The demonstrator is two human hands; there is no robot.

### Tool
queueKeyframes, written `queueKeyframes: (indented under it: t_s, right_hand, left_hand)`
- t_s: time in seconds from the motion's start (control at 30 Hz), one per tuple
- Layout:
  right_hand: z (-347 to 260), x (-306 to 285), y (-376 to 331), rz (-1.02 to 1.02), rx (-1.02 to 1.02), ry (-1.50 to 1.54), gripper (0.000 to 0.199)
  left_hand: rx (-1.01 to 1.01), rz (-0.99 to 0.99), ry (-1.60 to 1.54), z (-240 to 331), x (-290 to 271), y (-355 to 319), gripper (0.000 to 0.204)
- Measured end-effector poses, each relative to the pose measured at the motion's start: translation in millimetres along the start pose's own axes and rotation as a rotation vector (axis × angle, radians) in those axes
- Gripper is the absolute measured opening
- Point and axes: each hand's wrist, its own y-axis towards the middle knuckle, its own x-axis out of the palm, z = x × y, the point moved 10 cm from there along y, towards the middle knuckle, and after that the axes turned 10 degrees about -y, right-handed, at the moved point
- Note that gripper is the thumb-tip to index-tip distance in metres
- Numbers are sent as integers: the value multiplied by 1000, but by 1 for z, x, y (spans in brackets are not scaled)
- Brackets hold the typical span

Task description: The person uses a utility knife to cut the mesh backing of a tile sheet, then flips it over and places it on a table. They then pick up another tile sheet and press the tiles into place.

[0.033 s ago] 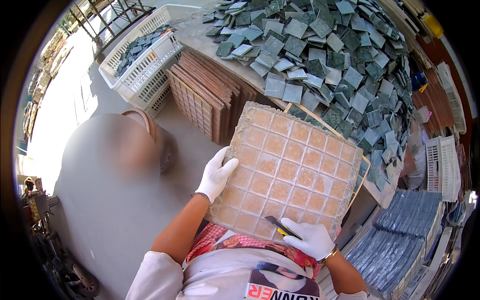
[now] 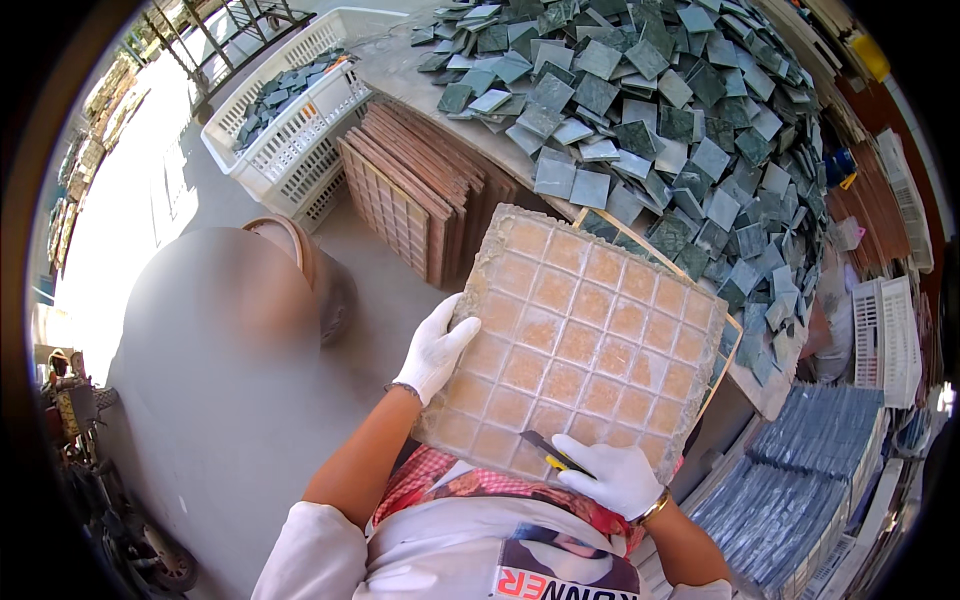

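A square board (image 2: 600, 330) with a grid of tan squares, pale lines between them and a rough grey rim lies tilted before my body. My left hand (image 2: 440, 348), in a white glove, grips its left edge, thumb on the face and the other fingers hidden behind. In my right hand (image 2: 618, 478), also gloved, is a utility knife (image 2: 552, 452) with a dark blade and some yellow on it. The blade lies over the squares near the board's lower edge; whether it touches them I cannot tell. Behind the board's right side shows a thin wooden frame (image 2: 645, 248).
Green-grey stone tiles (image 2: 640, 110) are heaped on the table (image 2: 450, 128) ahead. To its left stand reddish grid boards (image 2: 395, 190) and a white crate (image 2: 290, 160) holding tile pieces. A brown drum (image 2: 325, 285) is at left, bluish stacked sheets (image 2: 790, 470) at right.
My right hand and the knife have shifted slightly left across the board. My left hand keeps its grip on the board's edge.
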Motion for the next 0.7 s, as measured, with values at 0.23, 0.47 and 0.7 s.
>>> queueKeyframes:
  t_s: [0.23,0.47,0.7]
  right_hand:
    - [-27,0,38,-127,-82,-147,47]
    - [-12,11,22,-155,-54,-152,49]
    - [-25,34,10,-191,-195,-217,49]
  left_hand:
    - [24,-123,-37,7,7,-1,50]
    - [24,-91,-100,-2,5,1,49]
    - [-8,-62,-71,5,5,-4,46]
